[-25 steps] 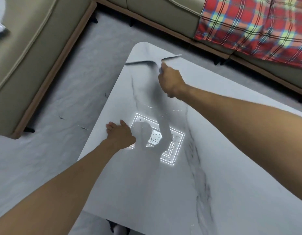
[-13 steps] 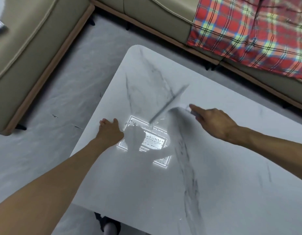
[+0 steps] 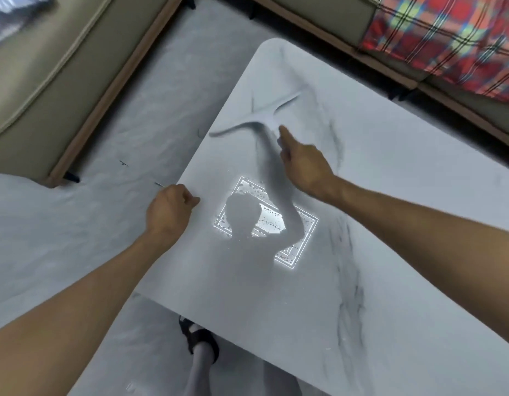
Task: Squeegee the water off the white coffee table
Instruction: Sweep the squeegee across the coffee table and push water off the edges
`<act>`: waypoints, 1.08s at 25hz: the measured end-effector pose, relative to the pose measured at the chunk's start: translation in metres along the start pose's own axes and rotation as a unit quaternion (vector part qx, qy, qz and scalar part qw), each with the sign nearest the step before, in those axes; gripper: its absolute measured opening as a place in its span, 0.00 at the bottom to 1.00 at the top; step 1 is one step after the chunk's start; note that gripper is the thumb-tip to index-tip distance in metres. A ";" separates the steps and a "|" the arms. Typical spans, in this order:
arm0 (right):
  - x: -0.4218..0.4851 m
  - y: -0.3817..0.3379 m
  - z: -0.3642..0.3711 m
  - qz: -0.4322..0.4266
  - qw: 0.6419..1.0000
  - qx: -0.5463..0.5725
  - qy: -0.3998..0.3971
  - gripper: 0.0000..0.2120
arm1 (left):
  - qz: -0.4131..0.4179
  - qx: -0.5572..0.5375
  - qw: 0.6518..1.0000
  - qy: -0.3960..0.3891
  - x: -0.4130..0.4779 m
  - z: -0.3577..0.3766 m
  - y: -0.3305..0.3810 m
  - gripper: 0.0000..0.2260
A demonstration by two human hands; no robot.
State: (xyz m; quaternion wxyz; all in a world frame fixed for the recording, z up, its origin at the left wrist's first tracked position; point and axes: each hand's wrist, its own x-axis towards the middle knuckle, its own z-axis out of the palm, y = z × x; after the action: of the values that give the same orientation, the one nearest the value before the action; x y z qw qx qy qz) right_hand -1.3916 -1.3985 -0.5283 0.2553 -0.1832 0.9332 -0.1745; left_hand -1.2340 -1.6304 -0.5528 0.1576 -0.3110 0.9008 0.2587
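The white marble-veined coffee table point(image 3: 390, 252) fills the middle and right of the head view. My right hand point(image 3: 303, 162) grips the handle of a pale grey squeegee point(image 3: 261, 115), index finger stretched along it. Its blade lies blurred across the table's far left part, near the left edge. My left hand point(image 3: 169, 210) rests curled on the table's left edge, holding nothing. Water droplets point(image 3: 269, 221) show in a bright ceiling-light reflection at the table's middle, partly covered by my shadow.
A beige sofa point(image 3: 47, 67) stands at the left, and another sofa section runs along the back with a red plaid blanket point(image 3: 447, 32) at the top right. Pale grey floor point(image 3: 161, 95) lies between sofa and table. My foot in a dark sandal point(image 3: 200, 341) shows below the table's near edge.
My right hand swung the squeegee from the far end toward the middle and has now carried it back out to the far left part. My left hand's fingers have curled at the edge.
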 end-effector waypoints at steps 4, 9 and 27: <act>-0.089 0.045 0.002 -0.041 0.991 -0.094 -0.085 0.24 | 0.018 0.063 0.998 -0.003 -0.013 0.004 -0.005 0.11; -0.133 0.076 -0.039 -0.023 0.986 -0.137 -0.092 0.22 | -0.015 0.010 0.999 -0.042 -0.024 -0.005 -0.016 0.22; -0.173 -0.008 0.062 -0.017 0.988 -0.112 -0.100 0.24 | -0.145 -0.179 0.971 -0.064 -0.059 -0.034 -0.107 0.18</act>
State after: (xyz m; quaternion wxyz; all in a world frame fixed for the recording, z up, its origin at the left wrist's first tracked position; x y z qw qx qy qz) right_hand -1.2176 -1.3449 -0.5037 0.3226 -0.2428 0.9133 -0.0533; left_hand -1.1245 -1.6934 -0.5386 0.1923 -0.4445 0.7732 0.4094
